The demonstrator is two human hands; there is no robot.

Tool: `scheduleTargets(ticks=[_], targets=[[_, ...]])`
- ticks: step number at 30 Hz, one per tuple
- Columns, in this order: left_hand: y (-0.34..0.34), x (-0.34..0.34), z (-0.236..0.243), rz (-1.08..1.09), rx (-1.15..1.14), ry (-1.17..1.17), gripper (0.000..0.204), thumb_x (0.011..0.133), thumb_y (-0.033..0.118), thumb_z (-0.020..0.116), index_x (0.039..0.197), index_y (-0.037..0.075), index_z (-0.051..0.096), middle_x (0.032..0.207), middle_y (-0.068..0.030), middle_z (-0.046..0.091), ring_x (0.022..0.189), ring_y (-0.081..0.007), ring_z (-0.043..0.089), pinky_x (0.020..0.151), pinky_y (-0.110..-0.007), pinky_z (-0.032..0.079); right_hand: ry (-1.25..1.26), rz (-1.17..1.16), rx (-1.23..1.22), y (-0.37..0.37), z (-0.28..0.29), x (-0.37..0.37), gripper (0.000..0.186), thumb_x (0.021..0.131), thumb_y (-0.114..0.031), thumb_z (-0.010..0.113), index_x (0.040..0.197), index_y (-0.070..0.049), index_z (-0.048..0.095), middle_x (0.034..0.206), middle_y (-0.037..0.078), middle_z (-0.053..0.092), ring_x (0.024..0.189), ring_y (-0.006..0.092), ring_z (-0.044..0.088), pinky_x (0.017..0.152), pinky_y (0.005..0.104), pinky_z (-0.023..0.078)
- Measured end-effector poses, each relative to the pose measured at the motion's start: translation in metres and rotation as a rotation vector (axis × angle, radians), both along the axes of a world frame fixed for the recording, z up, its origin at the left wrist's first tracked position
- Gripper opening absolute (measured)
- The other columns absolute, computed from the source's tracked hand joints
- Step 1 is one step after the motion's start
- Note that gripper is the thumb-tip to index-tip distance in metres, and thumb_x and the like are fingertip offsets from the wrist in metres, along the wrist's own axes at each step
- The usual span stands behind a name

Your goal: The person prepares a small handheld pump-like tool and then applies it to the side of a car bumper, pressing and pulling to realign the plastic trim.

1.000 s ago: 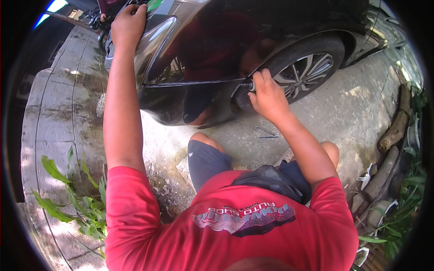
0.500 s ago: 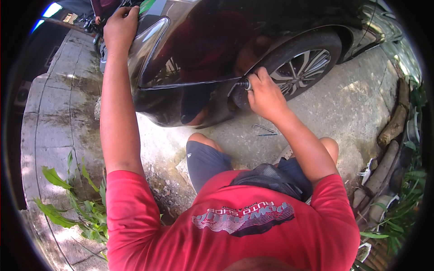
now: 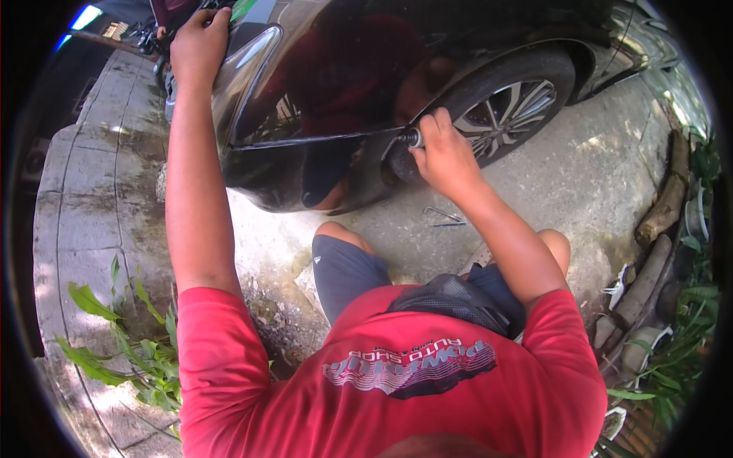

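Rests left grip (image 3: 200,52) on car (image 3: 351,69), eleven o'clock — perhaps for balance; cannot tell if spread. Clasps tool (image 3: 414,137) in right grip (image 3: 447,155), one o'clock, likely for control.

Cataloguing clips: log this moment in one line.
left hand: at dark car | right hand: grips tool at panel seam by wheel | rest: thin tools on concrete

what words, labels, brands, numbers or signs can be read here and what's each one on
Red shirt: large grey and white lettering over wavy stripes, upside down in this view; I won't copy the wording.
Dark shorts: small pale mark, too small to read.
Black car and tyre: no readable text.
Tool in the right hand: too small to read any marking.
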State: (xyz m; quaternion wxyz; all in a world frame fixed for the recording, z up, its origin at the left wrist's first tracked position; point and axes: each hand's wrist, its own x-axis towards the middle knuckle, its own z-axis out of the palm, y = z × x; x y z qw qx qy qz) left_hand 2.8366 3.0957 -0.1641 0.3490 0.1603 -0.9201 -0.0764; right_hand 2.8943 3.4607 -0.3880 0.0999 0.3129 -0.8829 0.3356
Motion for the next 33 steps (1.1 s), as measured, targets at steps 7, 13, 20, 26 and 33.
scheduleTargets(ticks=[7,13,20,26,33], targets=[[-0.007,-0.009,-0.007,-0.003,-0.098,0.046,0.045,0.086,0.055,0.063,0.110,0.019,0.076,0.106,-0.0200,0.073,0.105,-0.0411,0.068,0.092,-0.044,0.052,0.073,-0.029,-0.042,0.001,-0.001,0.000,0.042,0.079,-0.013,0.077,0.109,-0.002,0.050,0.109,0.020,0.051,0.093,0.0426,0.065,0.076,0.0487,0.056],[-0.016,-0.011,-0.006,0.000,-0.138,0.045,0.045,0.086,0.056,0.063,0.110,0.020,0.076,0.106,-0.0193,0.073,0.105,-0.0406,0.068,0.092,-0.045,0.052,0.027,-0.013,-0.017,0.002,0.000,-0.002,0.048,0.077,-0.015,0.081,0.112,-0.002,0.050,0.110,0.020,0.051,0.094,0.0431,0.065,0.076,0.0487,0.056],[0.012,-0.001,-0.003,0.058,-0.010,-0.007,0.041,0.090,0.050,0.065,0.109,0.016,0.076,0.104,-0.0157,0.074,0.103,-0.0338,0.069,0.093,-0.039,0.050,-0.043,-0.026,-0.036,0.005,0.006,0.000,0.050,0.077,-0.014,0.080,0.114,-0.001,0.051,0.112,0.020,0.051,0.098,0.0433,0.064,0.082,0.0484,0.055],[0.030,0.004,0.002,0.081,0.020,-0.011,0.040,0.089,0.050,0.063,0.104,0.016,0.076,0.095,-0.0150,0.074,0.096,-0.0378,0.069,0.085,-0.045,0.053,-0.045,-0.047,-0.033,0.004,0.004,0.000,0.051,0.077,-0.015,0.080,0.115,-0.001,0.049,0.113,0.019,0.052,0.095,0.0411,0.065,0.079,0.0477,0.057],[0.030,0.008,0.003,0.079,0.025,0.004,0.040,0.090,0.048,0.065,0.109,0.014,0.075,0.099,-0.0187,0.074,0.097,-0.0362,0.070,0.087,-0.042,0.052,-0.060,0.089,-0.027,-0.001,-0.009,-0.001,0.035,0.086,-0.018,0.075,0.112,-0.006,0.055,0.097,0.017,0.066,0.078,0.0377,0.069,0.065,0.0468,0.056]])
